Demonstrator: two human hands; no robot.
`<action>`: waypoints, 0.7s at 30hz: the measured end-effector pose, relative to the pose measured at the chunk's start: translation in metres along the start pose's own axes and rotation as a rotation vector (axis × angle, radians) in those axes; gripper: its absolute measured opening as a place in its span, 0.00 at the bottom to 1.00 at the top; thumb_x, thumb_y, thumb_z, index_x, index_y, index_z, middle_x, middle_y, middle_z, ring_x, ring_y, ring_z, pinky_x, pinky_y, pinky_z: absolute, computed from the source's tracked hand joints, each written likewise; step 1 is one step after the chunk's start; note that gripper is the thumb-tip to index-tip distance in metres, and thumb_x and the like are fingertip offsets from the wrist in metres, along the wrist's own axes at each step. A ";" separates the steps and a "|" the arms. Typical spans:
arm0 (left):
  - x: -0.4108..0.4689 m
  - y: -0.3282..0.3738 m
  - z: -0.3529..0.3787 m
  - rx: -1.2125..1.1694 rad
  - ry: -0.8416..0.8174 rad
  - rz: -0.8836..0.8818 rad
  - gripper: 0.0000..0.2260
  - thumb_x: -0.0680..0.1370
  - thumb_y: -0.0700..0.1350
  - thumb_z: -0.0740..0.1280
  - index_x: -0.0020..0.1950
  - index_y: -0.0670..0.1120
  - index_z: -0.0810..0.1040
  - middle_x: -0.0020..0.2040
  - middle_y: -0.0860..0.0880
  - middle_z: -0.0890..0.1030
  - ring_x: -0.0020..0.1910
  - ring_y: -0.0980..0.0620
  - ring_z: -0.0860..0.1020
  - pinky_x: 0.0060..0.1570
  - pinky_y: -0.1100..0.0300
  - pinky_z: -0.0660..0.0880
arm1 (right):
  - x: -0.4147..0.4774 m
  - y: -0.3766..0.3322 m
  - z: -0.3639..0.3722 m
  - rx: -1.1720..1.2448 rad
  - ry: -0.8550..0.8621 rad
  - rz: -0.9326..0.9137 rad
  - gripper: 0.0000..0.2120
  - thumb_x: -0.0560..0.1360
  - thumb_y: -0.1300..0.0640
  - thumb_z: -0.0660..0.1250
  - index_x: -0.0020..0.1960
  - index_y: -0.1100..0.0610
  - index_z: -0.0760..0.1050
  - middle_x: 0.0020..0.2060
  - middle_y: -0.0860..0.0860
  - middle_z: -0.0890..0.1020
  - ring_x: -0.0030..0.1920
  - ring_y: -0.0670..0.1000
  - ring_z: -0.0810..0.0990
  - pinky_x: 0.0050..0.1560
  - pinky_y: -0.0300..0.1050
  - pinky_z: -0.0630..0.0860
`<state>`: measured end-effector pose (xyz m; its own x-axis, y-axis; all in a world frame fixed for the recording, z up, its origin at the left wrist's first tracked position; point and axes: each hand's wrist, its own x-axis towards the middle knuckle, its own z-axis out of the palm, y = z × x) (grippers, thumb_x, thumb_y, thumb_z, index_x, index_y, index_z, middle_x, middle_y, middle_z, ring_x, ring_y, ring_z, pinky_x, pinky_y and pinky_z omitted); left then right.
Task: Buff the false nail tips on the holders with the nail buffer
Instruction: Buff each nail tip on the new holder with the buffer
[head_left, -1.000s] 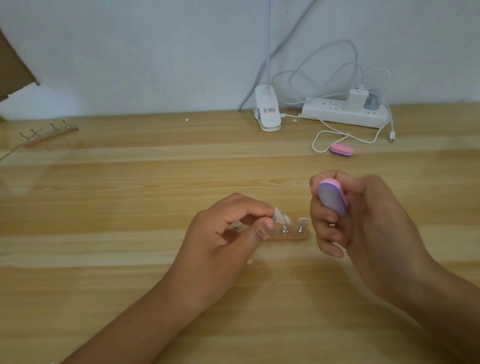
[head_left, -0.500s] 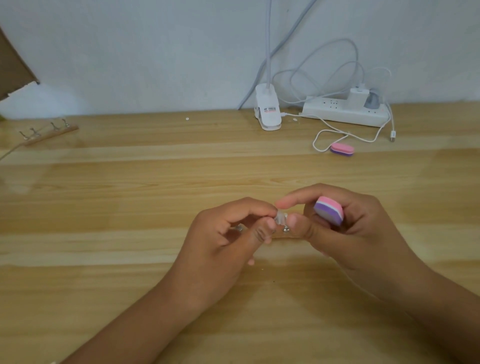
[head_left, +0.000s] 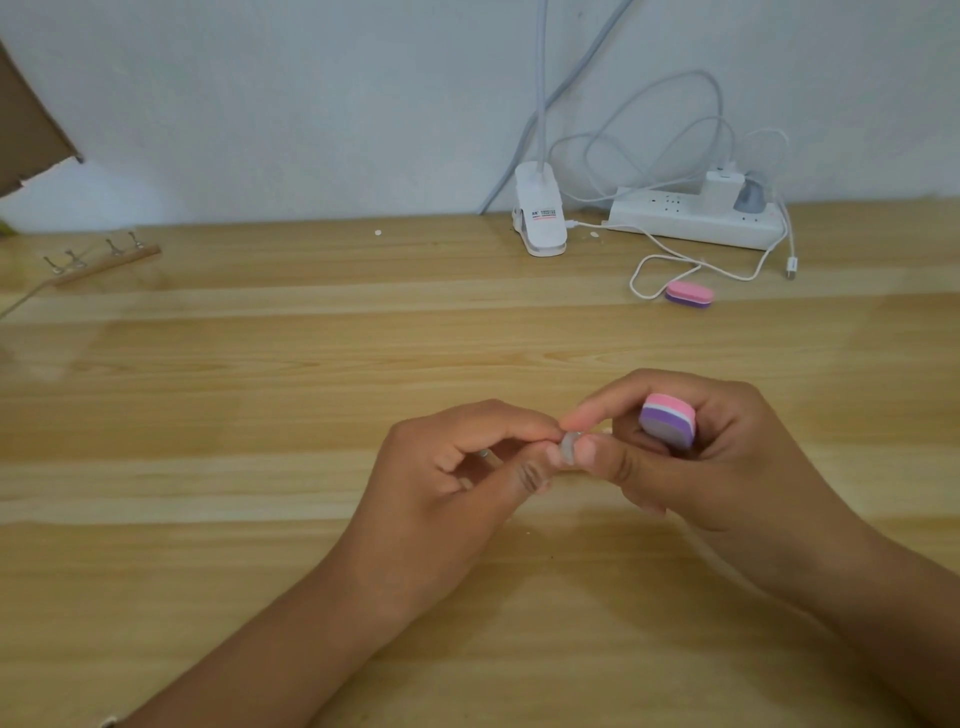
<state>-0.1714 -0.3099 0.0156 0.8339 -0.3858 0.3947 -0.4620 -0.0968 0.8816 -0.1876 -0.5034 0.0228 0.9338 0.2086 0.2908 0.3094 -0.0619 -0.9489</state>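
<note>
Wooden bench (head_left: 260, 364). Near centre, left hand (head_left: 457, 483) pinches clear nail tip (head_left: 569, 448); right hand (head_left: 727, 462) grips nail buffer (head_left: 667, 420), thumb touching that tip.

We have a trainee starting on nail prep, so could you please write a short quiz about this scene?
1. True or false: a spare buffer lies on the table in front of the power strip.
2. Fill in: the left hand and the right hand both pinch a clear ____.
3. Which hand holds the nail buffer? A) left hand B) right hand C) neither
Key: 1 true; 2 nail tip; 3 B.
</note>
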 end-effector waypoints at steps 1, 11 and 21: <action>-0.001 0.001 0.000 -0.004 -0.002 -0.003 0.07 0.75 0.48 0.69 0.47 0.47 0.85 0.38 0.53 0.83 0.36 0.55 0.81 0.32 0.65 0.76 | 0.000 -0.001 -0.002 0.003 -0.015 0.018 0.07 0.67 0.50 0.75 0.44 0.51 0.85 0.24 0.54 0.62 0.27 0.58 0.58 0.27 0.49 0.60; 0.001 0.001 -0.002 -0.076 -0.039 -0.101 0.08 0.76 0.47 0.68 0.48 0.46 0.85 0.40 0.49 0.85 0.40 0.51 0.84 0.33 0.63 0.76 | 0.000 0.000 -0.002 -0.138 0.039 -0.121 0.04 0.70 0.52 0.77 0.43 0.49 0.84 0.24 0.41 0.65 0.25 0.49 0.62 0.25 0.46 0.64; -0.003 0.003 -0.001 0.046 0.028 0.005 0.04 0.75 0.45 0.71 0.48 0.47 0.84 0.40 0.52 0.84 0.39 0.53 0.83 0.35 0.66 0.76 | -0.006 -0.001 0.004 -0.371 0.128 -0.281 0.04 0.70 0.55 0.75 0.44 0.54 0.84 0.37 0.34 0.82 0.38 0.38 0.81 0.41 0.25 0.70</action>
<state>-0.1745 -0.3082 0.0175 0.8393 -0.3606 0.4068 -0.4791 -0.1369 0.8670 -0.1946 -0.5012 0.0218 0.8122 0.1465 0.5647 0.5745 -0.3693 -0.7305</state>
